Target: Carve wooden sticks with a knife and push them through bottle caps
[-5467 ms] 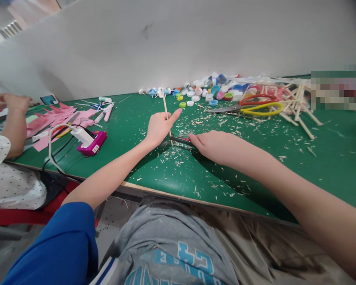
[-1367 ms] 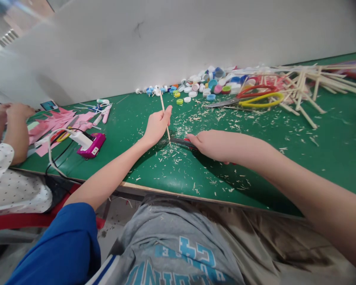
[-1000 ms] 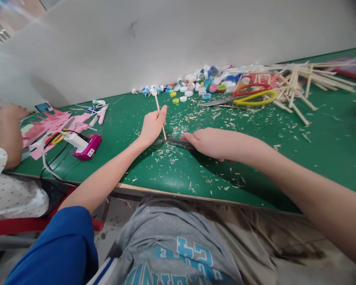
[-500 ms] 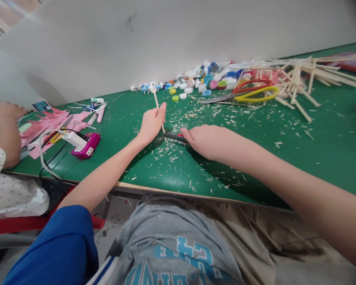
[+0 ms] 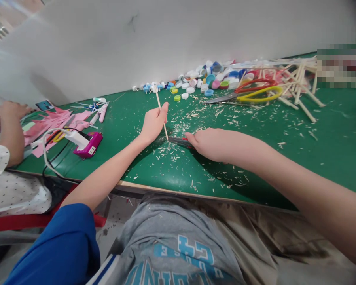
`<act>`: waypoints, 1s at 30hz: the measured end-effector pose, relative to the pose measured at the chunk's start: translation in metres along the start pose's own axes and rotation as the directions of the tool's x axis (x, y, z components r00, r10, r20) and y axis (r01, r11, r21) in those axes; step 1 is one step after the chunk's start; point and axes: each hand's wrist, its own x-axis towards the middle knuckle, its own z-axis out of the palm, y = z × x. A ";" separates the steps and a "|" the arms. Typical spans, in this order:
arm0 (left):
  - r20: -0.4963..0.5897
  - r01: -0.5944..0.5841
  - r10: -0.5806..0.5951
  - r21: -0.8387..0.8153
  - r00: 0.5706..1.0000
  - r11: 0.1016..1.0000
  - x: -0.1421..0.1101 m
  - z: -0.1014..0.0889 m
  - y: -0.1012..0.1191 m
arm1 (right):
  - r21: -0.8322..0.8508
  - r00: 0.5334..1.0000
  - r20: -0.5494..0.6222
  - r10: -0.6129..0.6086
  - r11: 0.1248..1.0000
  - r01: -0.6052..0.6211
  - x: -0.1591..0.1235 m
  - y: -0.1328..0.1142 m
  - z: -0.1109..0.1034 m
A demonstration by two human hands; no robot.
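Observation:
A thin wooden stick (image 5: 158, 98) slants down toward me, held in my closed left hand (image 5: 153, 123) with the thumb along it. Its lower end is near the green table top (image 5: 157, 176). My right hand (image 5: 215, 144) is wrapped around a knife (image 5: 179, 141) with a dark blade and a bit of red showing by the thumb. Most of the knife's handle is hidden in my fingers. The blade's tip is at the stick's lower end. Pale wood shavings (image 5: 173, 152) lie scattered below and around both hands.
Scissors (image 5: 249, 94) with red and yellow handles lie beyond my right hand. Bottle caps (image 5: 209, 81) pile against the wall, beside wooden sticks (image 5: 299, 89). Leftward are a magenta power adapter (image 5: 90, 145) with cables, pink paper (image 5: 52, 122) and another person's arm (image 5: 12, 132).
Both hands keep hold of the stick and knife. The blade shifts slightly along the stick's lower end between frames, and the whole view drifts a little.

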 end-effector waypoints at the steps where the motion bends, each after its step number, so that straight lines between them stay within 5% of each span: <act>1: -0.001 -0.003 0.003 -0.002 1.000 1.000 0.000 0.000 0.000 | 0.042 1.000 0.009 0.026 0.999 -0.026 0.000 0.001 -0.001; 6: 0.003 -0.004 0.004 -0.001 1.000 1.000 0.000 0.000 -0.001 | 0.203 0.994 0.047 0.094 0.974 -0.102 0.005 0.006 -0.001; 13: -0.003 -0.002 0.002 0.006 1.000 1.000 0.000 0.000 0.000 | 0.061 0.981 -0.193 0.024 0.998 -0.013 0.018 0.009 0.013; 30: 0.010 0.046 -0.046 -0.005 0.999 0.999 0.001 0.000 -0.002 | 0.162 0.979 -0.166 0.117 0.983 -0.090 0.016 0.000 0.009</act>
